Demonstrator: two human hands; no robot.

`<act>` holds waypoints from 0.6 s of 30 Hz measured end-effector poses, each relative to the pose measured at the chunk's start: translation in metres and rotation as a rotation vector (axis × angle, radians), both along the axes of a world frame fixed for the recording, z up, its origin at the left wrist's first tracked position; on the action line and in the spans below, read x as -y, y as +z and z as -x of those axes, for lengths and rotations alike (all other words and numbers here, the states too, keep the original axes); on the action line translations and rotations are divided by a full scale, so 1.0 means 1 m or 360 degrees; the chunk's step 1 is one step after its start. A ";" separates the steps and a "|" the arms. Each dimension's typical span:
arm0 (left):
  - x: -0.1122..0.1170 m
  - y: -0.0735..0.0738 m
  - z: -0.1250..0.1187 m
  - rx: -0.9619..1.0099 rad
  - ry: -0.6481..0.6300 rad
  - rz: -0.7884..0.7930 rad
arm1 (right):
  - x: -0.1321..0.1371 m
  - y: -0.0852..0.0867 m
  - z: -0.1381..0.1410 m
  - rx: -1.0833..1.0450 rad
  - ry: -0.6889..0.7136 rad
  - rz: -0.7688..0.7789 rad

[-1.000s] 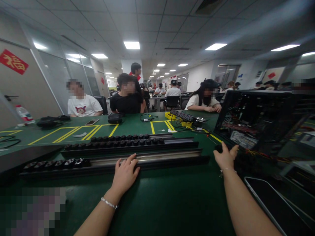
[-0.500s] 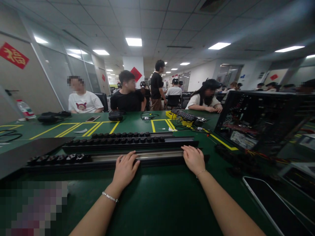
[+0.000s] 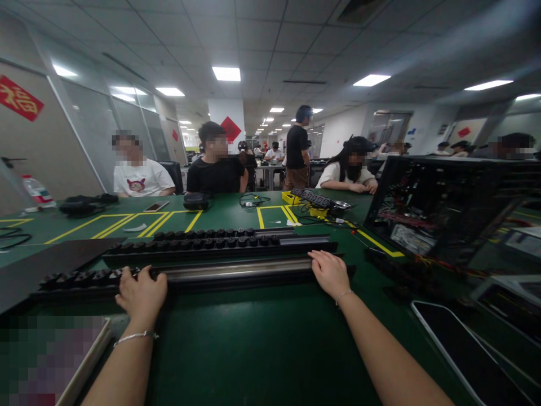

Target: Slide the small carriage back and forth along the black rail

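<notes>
In the head view, a long black rail (image 3: 236, 270) with a shiny metal strip lies across the green table. Black knobby pieces (image 3: 76, 277) sit in a row along its left part. Over the inner end of that row is my left hand (image 3: 142, 293), fingers bent and spread, thumb apart; its fingertips partly hide the pieces, so contact is hard to judge. Resting on the rail's right end is my right hand (image 3: 332, 274), fingers stretched out and grasping nothing visible. Behind lies a second black rail (image 3: 308, 243), largely filled with similar black pieces (image 3: 211, 242).
An open computer case (image 3: 439, 208) with loose wires stands at right, near a phone-like dark slab (image 3: 465, 349). A power strip (image 3: 315, 198) and yellow trays (image 3: 291, 197) lie farther back. A dark panel (image 3: 63, 256) is at left. Several people sit across the table.
My left hand has moved left along the rail, from its bare middle to the black pieces. My right hand stays at the rail's right end. The standing person has shifted right.
</notes>
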State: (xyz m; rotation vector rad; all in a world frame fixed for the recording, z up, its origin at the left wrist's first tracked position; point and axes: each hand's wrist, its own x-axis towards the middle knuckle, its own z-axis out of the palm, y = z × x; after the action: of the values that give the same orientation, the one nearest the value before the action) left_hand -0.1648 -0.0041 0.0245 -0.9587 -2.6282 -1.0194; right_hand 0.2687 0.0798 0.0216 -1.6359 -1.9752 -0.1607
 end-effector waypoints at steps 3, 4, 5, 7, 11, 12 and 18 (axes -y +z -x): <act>0.000 0.000 0.001 0.0016 -0.0042 -0.0004 | 0.001 0.002 0.000 -0.0002 -0.0005 0.0020; 0.000 0.000 0.000 0.0028 -0.0051 -0.0011 | 0.001 0.002 0.000 -0.0003 -0.0008 0.0026; 0.001 0.001 -0.001 0.0040 -0.0060 -0.0013 | 0.001 0.002 0.000 -0.0006 -0.0011 0.0029; 0.002 0.002 -0.003 0.0046 -0.0066 -0.0010 | 0.001 0.002 0.001 -0.0012 -0.0008 0.0034; 0.003 0.004 -0.006 0.0046 -0.0004 0.0008 | 0.000 0.002 0.001 -0.0035 0.0005 0.0035; 0.004 0.004 -0.007 0.0050 0.0011 0.0004 | 0.001 0.002 0.001 -0.0043 0.0005 0.0034; 0.005 0.006 -0.011 0.0025 -0.0014 -0.0035 | 0.002 0.003 0.001 -0.0073 0.0005 0.0030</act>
State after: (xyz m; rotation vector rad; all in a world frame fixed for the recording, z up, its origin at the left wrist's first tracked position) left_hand -0.1539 -0.0087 0.0307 -0.9622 -2.6217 -1.0597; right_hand 0.2676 0.0782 0.0244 -1.6336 -1.9505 -0.1026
